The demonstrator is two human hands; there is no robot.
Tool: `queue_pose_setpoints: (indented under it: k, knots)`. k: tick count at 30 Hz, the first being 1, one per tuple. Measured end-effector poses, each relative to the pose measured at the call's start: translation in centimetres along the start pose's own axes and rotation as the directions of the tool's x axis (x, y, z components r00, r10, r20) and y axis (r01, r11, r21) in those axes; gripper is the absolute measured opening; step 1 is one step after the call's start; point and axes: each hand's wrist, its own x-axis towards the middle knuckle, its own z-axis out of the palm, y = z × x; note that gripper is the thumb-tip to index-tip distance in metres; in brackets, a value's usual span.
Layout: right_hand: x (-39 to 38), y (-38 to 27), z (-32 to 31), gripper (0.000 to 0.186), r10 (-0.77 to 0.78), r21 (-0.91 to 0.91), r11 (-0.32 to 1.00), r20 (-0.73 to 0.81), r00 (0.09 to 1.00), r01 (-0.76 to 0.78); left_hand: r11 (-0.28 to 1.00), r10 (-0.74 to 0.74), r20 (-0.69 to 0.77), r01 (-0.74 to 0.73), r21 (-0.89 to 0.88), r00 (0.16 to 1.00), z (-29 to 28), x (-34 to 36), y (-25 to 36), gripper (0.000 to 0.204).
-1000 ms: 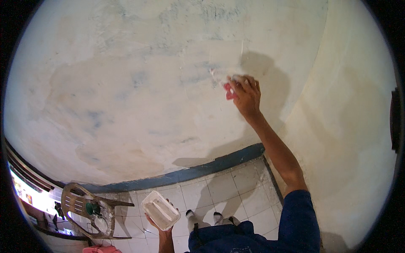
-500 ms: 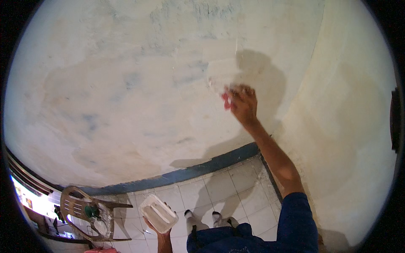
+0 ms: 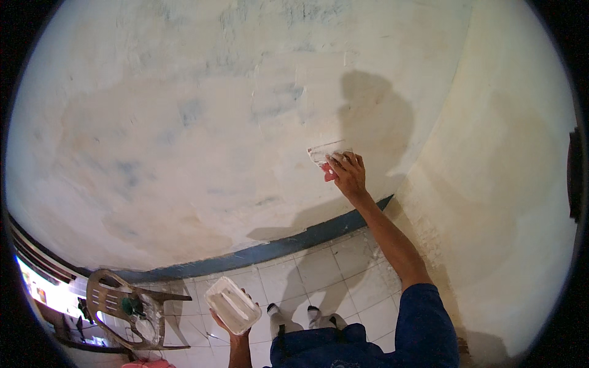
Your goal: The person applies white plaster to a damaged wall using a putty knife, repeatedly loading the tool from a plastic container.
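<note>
My right hand [image 3: 350, 173] grips a putty knife [image 3: 327, 153] with a wide blade and a red handle. Its blade lies against the wall [image 3: 202, 147], which is smeared with whitish filler over bluish patches. Low in front of me, my left hand [image 3: 240, 334] holds a white rectangular tray [image 3: 233, 305] from beneath and along its side. A pale ridge and some whitish material show inside the tray.
A brown plastic chair [image 3: 126, 306] stands at the lower left, with a green object [image 3: 131, 306] on it. Dark blue skirting [image 3: 264, 252] runs along the wall's foot above the tiled floor [image 3: 319, 270]. Another wall [image 3: 509, 184] meets it at the right. Something pink [image 3: 149, 364] shows at the bottom edge.
My right hand has moved down the wall with the putty knife, whose blade now shows clearly. The tray in my left hand has stayed nearly in place.
</note>
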Motion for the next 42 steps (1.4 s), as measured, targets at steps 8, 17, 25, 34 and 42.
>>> queue_pose_setpoints:
  k: [8, 17, 25, 34, 42]
  knots:
    - [15.3, -1.8, -5.9, 0.052, -0.073, -0.031, 0.997, -0.337, 0.939, 0.067, 0.998, 0.035, 0.029, -0.036, 0.045, 0.999, -0.4, 0.3, -0.2, 0.085]
    - [0.5, -4.6, 0.5, 0.052, 0.019, -0.043, 0.999, -0.043, 0.999, -0.021, 0.998, 0.042, 0.088, -0.047, 0.049, 0.995, -1.4, 0.6, -0.7, 0.083]
    - [4.6, -5.5, 0.1, 0.055, 0.064, 0.121, 0.992, -0.168, 0.984, -0.044, 0.997, 0.064, 0.013, -0.065, 0.034, 0.998, -2.1, 0.2, -0.6, 0.083]
    - [-5.7, -4.0, 8.2, 0.052, 0.006, -0.049, 0.999, 0.027, 1.000, -0.004, 0.992, 0.061, -0.016, -0.059, 0.110, 0.998, -2.7, 0.7, -0.5, 0.084]
    - [6.2, -4.1, -1.4, 0.052, 0.018, 0.037, 0.999, -0.209, 0.978, -0.010, 0.994, 0.104, -0.047, -0.103, 0.027, 0.993, -2.4, 0.4, -0.8, 0.083]
